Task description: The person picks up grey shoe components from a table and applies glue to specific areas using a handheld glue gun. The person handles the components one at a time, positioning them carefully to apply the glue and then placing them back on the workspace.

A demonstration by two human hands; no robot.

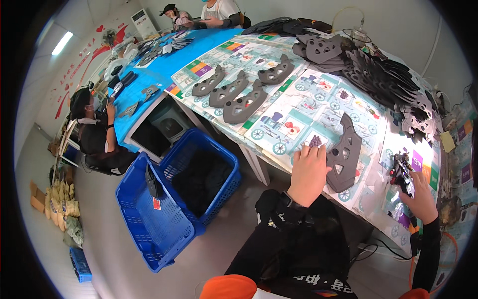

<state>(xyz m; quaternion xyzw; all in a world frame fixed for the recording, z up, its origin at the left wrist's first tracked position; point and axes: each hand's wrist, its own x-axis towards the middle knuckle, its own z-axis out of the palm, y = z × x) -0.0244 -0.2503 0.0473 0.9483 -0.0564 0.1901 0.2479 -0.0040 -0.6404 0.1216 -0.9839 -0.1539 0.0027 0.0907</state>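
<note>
My left hand lies flat on the patterned table cover with its fingers stretched out. Its thumb is at the edge of a dark grey curved panel with several cut-out holes, which lies flat in front of me. At the right, my right hand has its thumb and fingers around the near end of a small dark metal tool with red parts. The tool's exact kind is unclear. Farther left on the table are several similar grey panels, laid apart from one another.
A large heap of grey panels covers the table's far right. Below the table's left edge are a blue crate holding dark pieces and a tilted blue crate. A co-worker sits left, by a blue-covered table; other people are behind it.
</note>
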